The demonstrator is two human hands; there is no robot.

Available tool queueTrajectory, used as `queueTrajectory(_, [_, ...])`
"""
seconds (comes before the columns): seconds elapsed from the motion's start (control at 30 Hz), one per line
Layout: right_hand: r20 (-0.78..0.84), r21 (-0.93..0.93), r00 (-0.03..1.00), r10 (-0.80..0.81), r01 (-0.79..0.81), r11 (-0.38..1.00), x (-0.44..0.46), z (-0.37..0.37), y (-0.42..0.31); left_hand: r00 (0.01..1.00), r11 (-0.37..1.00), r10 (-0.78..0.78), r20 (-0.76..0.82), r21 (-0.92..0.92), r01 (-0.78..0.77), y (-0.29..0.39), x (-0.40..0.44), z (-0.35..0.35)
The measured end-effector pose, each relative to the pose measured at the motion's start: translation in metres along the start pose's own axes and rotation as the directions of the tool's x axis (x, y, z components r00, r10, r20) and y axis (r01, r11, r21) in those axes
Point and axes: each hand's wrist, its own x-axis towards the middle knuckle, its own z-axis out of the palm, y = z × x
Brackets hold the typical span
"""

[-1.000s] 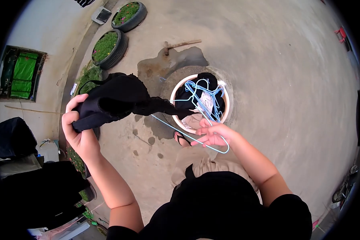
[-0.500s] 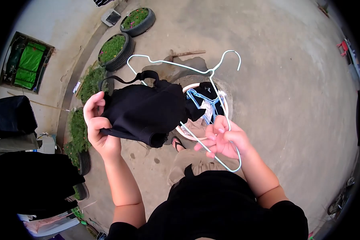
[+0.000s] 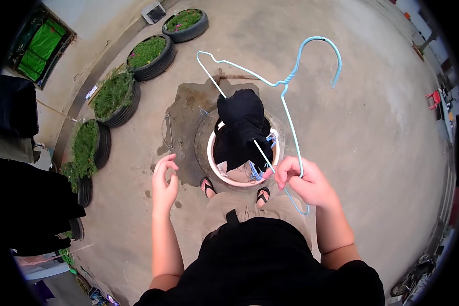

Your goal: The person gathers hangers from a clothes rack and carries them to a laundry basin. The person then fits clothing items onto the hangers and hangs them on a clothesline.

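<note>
The right hand (image 3: 305, 182) has its fingers wrapped around a lower corner of a pale-blue wire hanger (image 3: 289, 80), thumb pressing the wire against them. Holding it there, at one end, seems to be why the twisted neck and hook stand free, angled up and away from the palm, with the far shoulder reaching out over the ground.

A black garment (image 3: 242, 117) is on the hanger's bottom bar: the wire disappears into the cloth on one side and comes out on the side nearer the right hand. Whether the bar runs through the garment or the cloth is folded over it, I cannot tell. The garment hangs in front of the pink-rimmed white basin (image 3: 234, 182) from this viewpoint, and its lower edge blends with the dark cloth there; being above the basin probably keeps it off the concrete and its wet patch (image 3: 186, 104).

The left hand (image 3: 166, 184) grips nothing. Its fingers curl loosely, thumb apart, well clear of the garment, presumably leaving it free to handle cloth while the other hand carries the weight.

Blue hangers (image 3: 255, 172) lie in the basin among the laundry, close to the person's flip-flops (image 3: 207, 187), likely for easy reach
</note>
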Motion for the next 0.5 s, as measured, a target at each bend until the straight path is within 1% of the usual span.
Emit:
queueTrajectory(0.03, [-0.005,-0.028,1.0,0.009,-0.01,1.0,-0.001,0.0,0.0,1.0,0.994,0.021,-0.016,-0.105,-0.023,-0.002,0.007,0.005])
queueTrajectory(0.07, [-0.009,-0.057,1.0,0.018,-0.019,0.998,-0.001,-0.002,0.001,0.999,0.988,0.033,-0.001,-0.15,-0.032,0.006,0.014,0.011])
queueTrajectory(0.1, [0.032,-0.103,0.999,-0.027,0.03,0.994,-0.002,-0.007,0.005,0.999,0.98,0.047,0.014,-0.194,-0.044,0.019,0.022,0.018])
queueTrajectory(0.13, [0.05,-0.14,0.999,-0.011,0.018,0.99,-0.002,-0.008,0.004,0.997,0.97,0.066,0.027,-0.238,-0.057,0.029,0.031,0.027])
queueTrajectory(0.2, [0.083,-0.212,0.996,0.02,-0.002,0.977,-0.006,-0.008,0.002,0.984,0.967,0.154,0.086,-0.218,-0.133,0.036,0.047,0.046])
queueTrajectory(0.27, [0.101,-0.265,0.995,0.025,0.003,0.964,-0.008,-0.008,0.002,0.976,0.97,0.188,0.112,-0.177,-0.167,0.037,0.057,0.065])
queueTrajectory(0.3, [0.106,-0.295,0.994,0.015,0.017,0.955,-0.009,-0.006,0.001,0.969,0.96,0.192,0.157,-0.233,-0.152,0.042,0.059,0.069])
queueTrajectory(0.33, [0.108,-0.323,0.994,0.003,0.033,0.946,-0.009,-0.005,0.001,0.965,0.967,0.188,0.183,-0.209,-0.149,0.04,0.063,0.073])
queueTrajectory(0.4, [0.081,-0.364,0.995,0.053,-0.02,0.931,-0.014,-0.005,0.001,0.958,0.991,0.119,0.261,-0.084,-0.1,0.033,0.066,0.079])
queueTrajectory(0.47, [0.059,-0.421,0.991,0.116,-0.081,0.904,-0.016,-0.003,-0.001,0.974,0.935,0.151,0.167,-0.344,-0.086,0.03,0.059,0.092])
queueTrajectory(0.5, [0.061,-0.418,0.991,0.12,-0.084,0.904,-0.017,-0.004,0.001,0.973,0.934,0.201,0.116,-0.321,-0.155,0.028,0.057,0.094])
